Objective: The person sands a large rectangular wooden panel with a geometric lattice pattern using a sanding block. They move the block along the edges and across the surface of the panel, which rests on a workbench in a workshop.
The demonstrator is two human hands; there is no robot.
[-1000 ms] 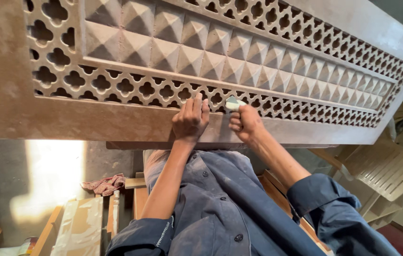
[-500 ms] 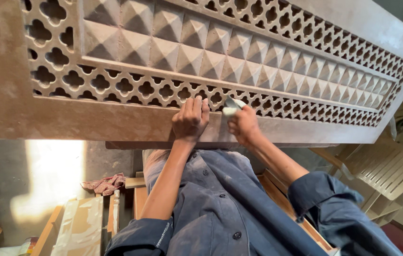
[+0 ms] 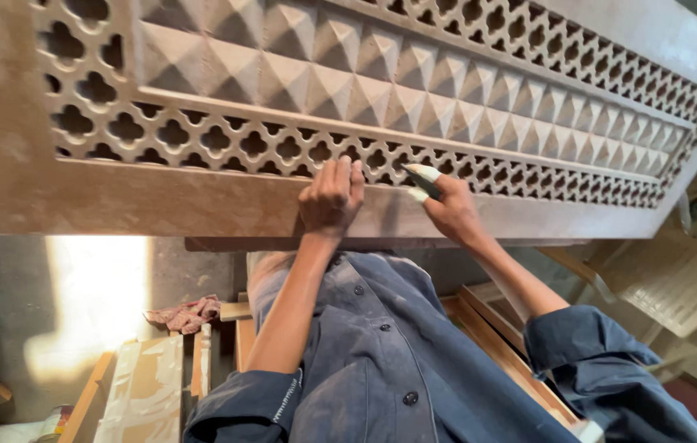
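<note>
A large carved wooden panel (image 3: pixel 201 205), dusty beige, spans the top of the view. It has rows of raised pyramid shapes framed by pierced quatrefoil lattice strips. My left hand (image 3: pixel 332 197) rests flat on the panel's lower border, fingers reaching onto the lattice strip. My right hand (image 3: pixel 451 213) is just to its right, pinching a small folded pale piece of sanding paper (image 3: pixel 424 174) against the same strip. Both arms are in rolled-up blue sleeves.
Below the panel lie a reddish patterned rag (image 3: pixel 188 313), pale wooden boards (image 3: pixel 151 385) and wooden frames (image 3: pixel 496 344). Another light lattice panel (image 3: pixel 676 279) leans at the right. A bright patch of light falls on the grey floor (image 3: pixel 94 303) at the left.
My right hand with the sanding paper has shifted slightly along the lattice strip. My left hand has stayed on the lower border.
</note>
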